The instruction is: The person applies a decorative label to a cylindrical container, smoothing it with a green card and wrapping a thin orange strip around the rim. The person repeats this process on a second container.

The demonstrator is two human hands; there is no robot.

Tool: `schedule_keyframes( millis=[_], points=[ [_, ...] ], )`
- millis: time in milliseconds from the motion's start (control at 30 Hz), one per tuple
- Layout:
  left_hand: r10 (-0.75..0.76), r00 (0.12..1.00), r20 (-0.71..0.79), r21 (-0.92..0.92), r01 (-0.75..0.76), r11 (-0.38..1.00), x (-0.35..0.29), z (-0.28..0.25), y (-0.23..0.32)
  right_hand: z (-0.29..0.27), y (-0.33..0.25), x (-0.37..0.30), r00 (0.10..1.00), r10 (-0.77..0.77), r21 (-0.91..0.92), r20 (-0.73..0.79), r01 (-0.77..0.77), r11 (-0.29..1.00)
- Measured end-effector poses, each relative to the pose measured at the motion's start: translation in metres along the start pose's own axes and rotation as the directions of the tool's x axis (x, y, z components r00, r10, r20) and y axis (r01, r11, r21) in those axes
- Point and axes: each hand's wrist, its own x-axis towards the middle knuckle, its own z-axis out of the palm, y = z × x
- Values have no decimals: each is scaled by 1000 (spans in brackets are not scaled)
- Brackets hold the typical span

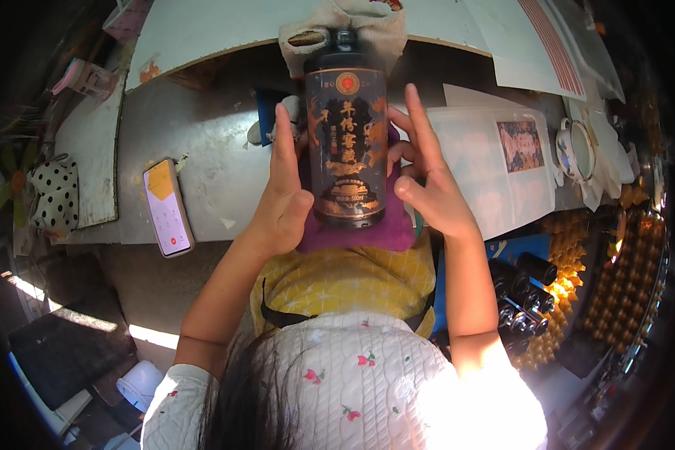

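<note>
An upright-looking black bottle (pixel 347 150) with copper-coloured decoration and a red-and-gold round emblem is in front of me, between my two hands. My left hand (pixel 283 187) is along its left side, index finger stretched up, other fingers partly hidden behind it. On the right side, my right hand (pixel 431 172) has its bent fingers against the bottle's edge, with index finger raised and thumb apart. The bottle's dark neck is against a white cloth pad (pixel 300 56). Beneath its lower end is a purple cloth (pixel 352 238), above the yellow apron on my lap.
A lit phone (pixel 168 206) lies on the metal table to the left, by a polka-dot pouch (pixel 55 196). White translucent sheets (pixel 480 161) and a floral mug (pixel 577 150) are at right. Below them, several black bottles (pixel 521 289) stand near gold bumpy trays (pixel 566 281).
</note>
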Motion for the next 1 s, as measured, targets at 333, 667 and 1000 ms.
schedule_keyframes(
  millis=[333, 667, 1000],
  points=[
    [91, 990, -111, 138, -75, 988, 35, -1, 12, 8, 4, 24, 994, -95, -233, -52, 80, 969],
    [-3, 997, -83, 117, 13, 993, 32, 0, 16, 14, 18, 25, 993, -55, -107, -100, 44, 993],
    [69, 994, 80, 445, -98, 890, -6, -6, 22, 4, -5, -12, 987, 155, 95, 44, -159, 983]
  ],
)
